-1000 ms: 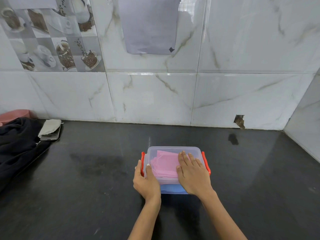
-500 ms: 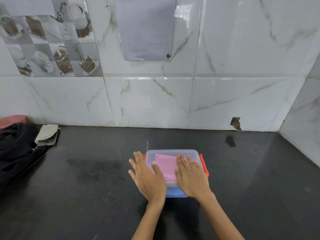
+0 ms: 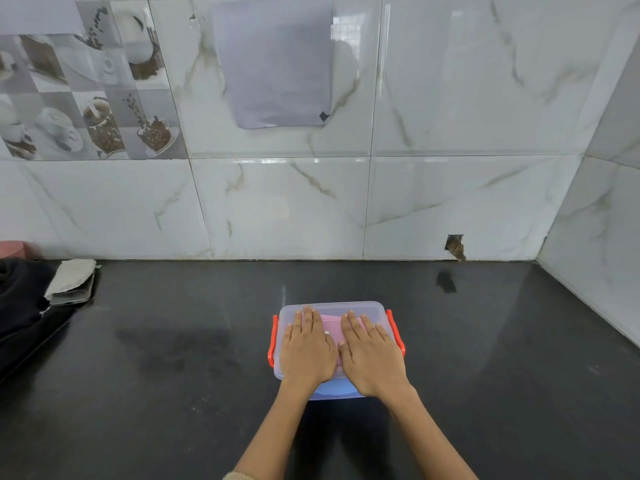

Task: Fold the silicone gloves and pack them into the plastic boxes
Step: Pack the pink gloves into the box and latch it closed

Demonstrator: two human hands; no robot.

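Since half a second ago the left hand (image 3: 306, 351) has moved from the box's left edge onto the lid, so both hands now lie flat on top, side by side.

Behind everything stands the wall of white marble tiles (image 3: 450, 98), with a grey sheet of paper (image 3: 277, 64) stuck on it and a picture tile of coffee cups (image 3: 86, 98) at the left. Below is the black counter (image 3: 173, 375). At its far left lies a black cloth (image 3: 20, 306), and beside it a phone (image 3: 74, 294) with a pale cloth on top.

The plastic box (image 3: 332, 308) sits on the counter near the middle, closed by a clear lid, with an orange clip (image 3: 272, 341) on each short side. The right hand (image 3: 372, 355) covers the right half of the lid. Both hands are spread open, palms down, fingers straight and pointing to the wall; they grip nothing. The folded pink glove (image 3: 330, 322) is inside the box, directly under the hands, seen between them through the lid. Something blue shows at the near bottom edge of the box.
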